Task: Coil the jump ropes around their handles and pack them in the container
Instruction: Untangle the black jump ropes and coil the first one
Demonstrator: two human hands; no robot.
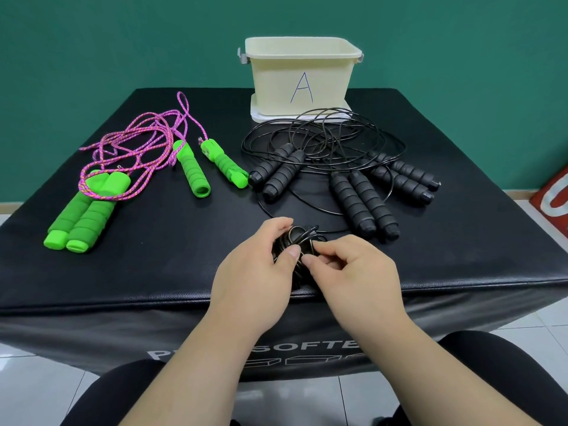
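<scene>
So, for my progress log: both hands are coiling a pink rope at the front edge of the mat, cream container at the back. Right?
Not pink: the head view shows the left hand and right hand coiling a black rope at the front edge of the mat, cream container at the back.

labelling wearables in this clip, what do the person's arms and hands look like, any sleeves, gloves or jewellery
Both forearms are bare down to the frame edge, with no sleeves in view. The left hand and right hand wear no gloves, rings, watch or bracelet. The nails that show are short and unpainted.
</scene>
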